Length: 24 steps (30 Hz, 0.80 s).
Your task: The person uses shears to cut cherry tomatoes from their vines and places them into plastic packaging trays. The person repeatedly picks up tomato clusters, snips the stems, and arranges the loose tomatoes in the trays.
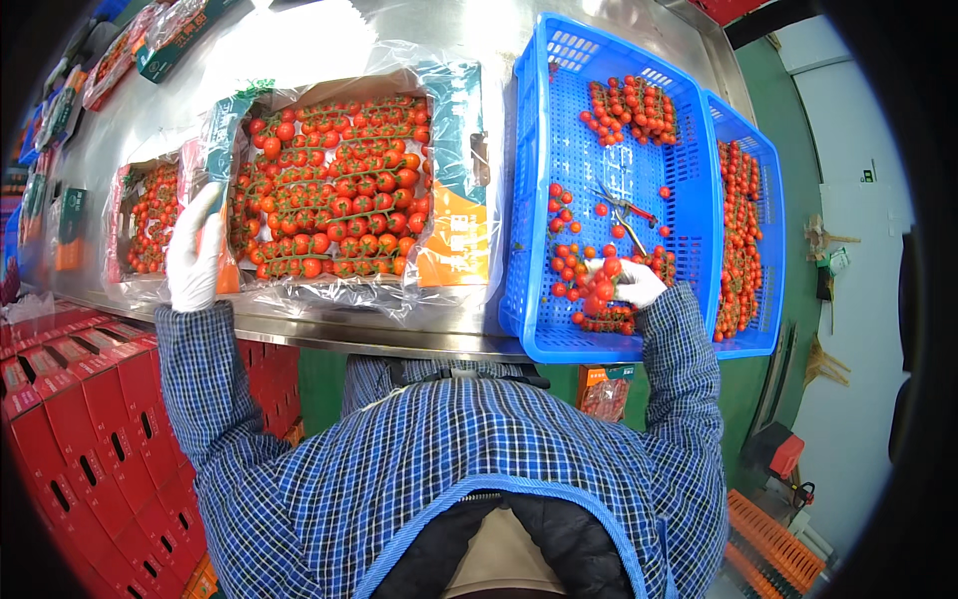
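My left hand (194,258), in a white glove, lies along the left side of an open carton (456,247), fingers extended and thumb apart. Rows of cherry tomatoes on the vine (344,187) fill this carton, and clear plastic film (359,296) sticks out around it. In a blue plastic crate (528,262) to the right, my gloved right hand (636,284) holds a small bunch of cherry tomatoes (599,288); the bunch partly hides its fingers. Just above that hand, a pair of snips with red on the handles (629,213) lies on the crate floor among loose tomatoes.
More vine tomatoes (636,108) lie at the crate's far end. A second blue crate (771,277) of tomatoes stands to its right. Another tomato carton (116,224) is on the steel table (389,333) at left. Red cartons (97,419) are stacked below.
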Motion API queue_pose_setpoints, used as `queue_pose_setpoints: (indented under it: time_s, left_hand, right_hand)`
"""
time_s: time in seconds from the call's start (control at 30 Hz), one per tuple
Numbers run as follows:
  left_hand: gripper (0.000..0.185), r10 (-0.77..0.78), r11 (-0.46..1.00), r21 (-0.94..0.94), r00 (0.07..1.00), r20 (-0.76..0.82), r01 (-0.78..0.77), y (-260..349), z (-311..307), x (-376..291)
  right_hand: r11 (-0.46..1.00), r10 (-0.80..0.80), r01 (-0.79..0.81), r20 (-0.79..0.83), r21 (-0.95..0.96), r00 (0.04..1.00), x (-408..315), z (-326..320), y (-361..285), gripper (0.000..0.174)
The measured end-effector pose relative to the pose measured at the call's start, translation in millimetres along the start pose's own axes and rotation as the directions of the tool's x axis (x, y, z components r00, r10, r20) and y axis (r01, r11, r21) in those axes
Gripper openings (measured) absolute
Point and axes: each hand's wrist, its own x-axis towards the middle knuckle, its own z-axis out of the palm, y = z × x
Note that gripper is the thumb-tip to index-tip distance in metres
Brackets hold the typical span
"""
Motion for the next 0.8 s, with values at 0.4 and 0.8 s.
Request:
queue_pose_setpoints:
  time_s: [0.4,0.8]
  left_hand:
    - [0.086,0.316,0.17,-0.538,0.472,0.823,0.825,98,105,10]
    - [0.059,0.257,0.966,-0.176,0.758,0.599,-0.189,3,64,81]
  right_hand:
    - [0.848,-0.518,0.499,0.082,0.178,0.851,82,218,-170,0.054]
    - [0.906,-0.39,0.423,-0.453,-0.03,0.802,57,193,-97,0.038]
